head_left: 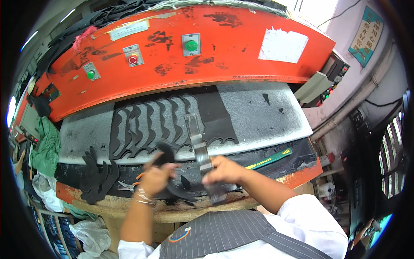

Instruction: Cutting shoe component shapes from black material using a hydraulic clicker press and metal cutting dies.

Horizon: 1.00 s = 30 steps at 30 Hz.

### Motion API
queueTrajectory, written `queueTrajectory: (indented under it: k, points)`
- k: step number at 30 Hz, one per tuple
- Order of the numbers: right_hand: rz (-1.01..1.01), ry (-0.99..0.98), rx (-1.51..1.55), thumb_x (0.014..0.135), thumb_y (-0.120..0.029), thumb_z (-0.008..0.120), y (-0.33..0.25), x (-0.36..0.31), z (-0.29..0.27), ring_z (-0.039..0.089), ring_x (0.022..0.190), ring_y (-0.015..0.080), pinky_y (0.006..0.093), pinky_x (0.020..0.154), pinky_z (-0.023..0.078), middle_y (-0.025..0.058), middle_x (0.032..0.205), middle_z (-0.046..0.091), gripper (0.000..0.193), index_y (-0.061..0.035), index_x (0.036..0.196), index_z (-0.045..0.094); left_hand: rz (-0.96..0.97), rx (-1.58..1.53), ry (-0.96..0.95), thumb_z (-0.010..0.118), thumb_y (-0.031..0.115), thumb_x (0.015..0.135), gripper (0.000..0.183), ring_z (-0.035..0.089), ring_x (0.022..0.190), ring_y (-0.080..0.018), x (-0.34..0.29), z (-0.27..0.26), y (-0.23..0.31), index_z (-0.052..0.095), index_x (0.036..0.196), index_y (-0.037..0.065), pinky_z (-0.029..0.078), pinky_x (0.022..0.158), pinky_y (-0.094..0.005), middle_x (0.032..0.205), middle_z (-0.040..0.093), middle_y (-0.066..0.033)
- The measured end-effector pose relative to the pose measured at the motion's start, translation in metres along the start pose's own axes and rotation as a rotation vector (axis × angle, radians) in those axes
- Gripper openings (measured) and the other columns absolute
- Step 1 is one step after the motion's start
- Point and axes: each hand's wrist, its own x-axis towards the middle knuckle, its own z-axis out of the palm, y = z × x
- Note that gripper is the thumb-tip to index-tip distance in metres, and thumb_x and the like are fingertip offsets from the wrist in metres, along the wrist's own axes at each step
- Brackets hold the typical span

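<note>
My right hand [223,170] grips the lower part of a long, wavy metal cutting die [196,137]. The die's far end lies over the cut edge of a dark foam sheet [223,113]. My left hand [154,180], slightly blurred, is closed around a curved dark foam piece [165,154], which sticks out above and below the fingers. Rows of wavy openings run across the sheet, with the pale board showing through. Left of my left hand lies a pile of cut foam pieces [100,176], beside scissors [126,186] with orange handles.
The sheet rests on a pale, worn cutting board [258,108] under an orange press beam [241,47] with green and red buttons. A green-and-yellow knife-like tool [274,158] lies on the black front ledge [304,154]. White bags [92,236] stand at lower left.
</note>
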Motion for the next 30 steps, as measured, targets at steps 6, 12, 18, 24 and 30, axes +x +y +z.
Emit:
queueTrajectory:
  k: [6, 12, 18, 24, 30]
  points:
    - [0.255, 0.444, -0.427, 0.079, -0.035, 0.069, -0.031, 0.036, -0.062, 0.062, 0.052, 0.0204, 0.0345, 0.048, 0.053, 0.0109, 0.067, 0.065, 0.038, 0.0033, 0.077, 0.07, -0.279, 0.286, -0.026, 0.074, 0.022, 0.083, 0.065, 0.067, 0.087, -0.026, -0.032, -0.195, -0.045, 0.045, 0.133, -0.006, 0.053, 0.083, -0.0426, 0.107, 0.068, -0.0173]
    - [0.318, 0.513, -0.898, 0.079, -0.035, 0.063, -0.031, 0.09, -0.106, 0.068, 0.061, 0.0306, 0.0381, 0.059, 0.058, 0.0216, 0.079, 0.069, 0.041, 0.004, 0.086, 0.073, 0.288, 0.872, 0.8, 0.076, 0.025, 0.077, 0.05, 0.063, 0.104, -0.0326, 0.005, -0.158, 0.024, 0.063, 0.118, -0.001, 0.048, 0.091, -0.0397, 0.112, 0.065, -0.0197]
    - [0.351, 0.489, -1.09, 0.077, -0.033, 0.065, -0.032, 0.137, -0.115, 0.07, 0.076, 0.032, 0.0407, 0.071, 0.058, 0.0215, 0.089, 0.07, 0.037, 0.0008, 0.091, 0.074, 0.608, 0.563, 0.314, 0.075, 0.029, 0.079, 0.038, 0.061, 0.098, -0.0284, 0.101, 0.046, -0.001, 0.069, 0.108, 0.006, 0.044, 0.091, -0.0414, 0.099, 0.067, -0.0101]
    - [0.076, 0.665, -1.073, 0.077, -0.043, 0.074, 0.017, 0.128, -0.124, 0.061, 0.103, 0.0339, 0.0423, 0.089, 0.048, 0.0228, 0.108, 0.064, 0.052, -0.0048, 0.113, 0.068, 0.587, 0.593, 0.418, 0.072, 0.027, 0.081, 0.035, 0.052, 0.094, -0.0233, 0.139, 0.117, -0.033, 0.07, 0.111, 0.009, 0.037, 0.092, -0.0402, 0.092, 0.058, -0.0031]
    - [-0.178, 0.456, -1.053, 0.051, -0.051, 0.089, 0.046, 0.089, -0.141, 0.029, 0.142, 0.0402, 0.0477, 0.116, 0.021, 0.027, 0.148, 0.037, 0.103, -0.0097, 0.136, 0.049, 0.632, 0.548, 0.488, 0.072, 0.022, 0.079, 0.025, 0.052, 0.086, -0.0225, 0.147, 0.12, -0.031, 0.074, 0.1, 0.008, 0.039, 0.086, -0.039, 0.083, 0.056, -0.0024]
